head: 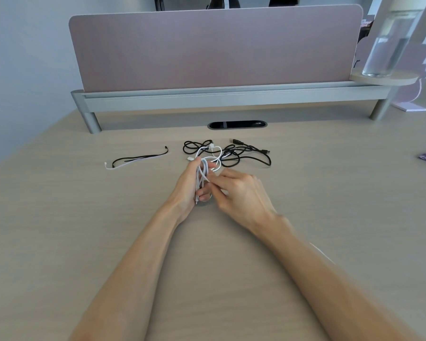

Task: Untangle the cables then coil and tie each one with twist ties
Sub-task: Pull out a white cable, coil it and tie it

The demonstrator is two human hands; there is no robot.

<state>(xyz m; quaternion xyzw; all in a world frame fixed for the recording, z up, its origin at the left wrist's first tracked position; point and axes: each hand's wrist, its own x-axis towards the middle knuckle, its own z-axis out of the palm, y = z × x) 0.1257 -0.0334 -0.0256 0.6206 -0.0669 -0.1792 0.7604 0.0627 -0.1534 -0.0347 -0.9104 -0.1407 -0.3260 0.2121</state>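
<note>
Both bare forearms rise from the lower frame edge and meet at centre. The left hand (190, 187) curls round a white cable (205, 168), and the right hand (241, 195) pinches it with its fingertips.

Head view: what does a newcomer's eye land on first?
The two hands meet at mid-desk: the left hand grips a bundle of white cable, and the right hand pinches a strand of it. Just beyond lies the black cable tangle, with white loops running into it. The twist ties lie loose to the left, and a pink partition closes off the back.
</note>
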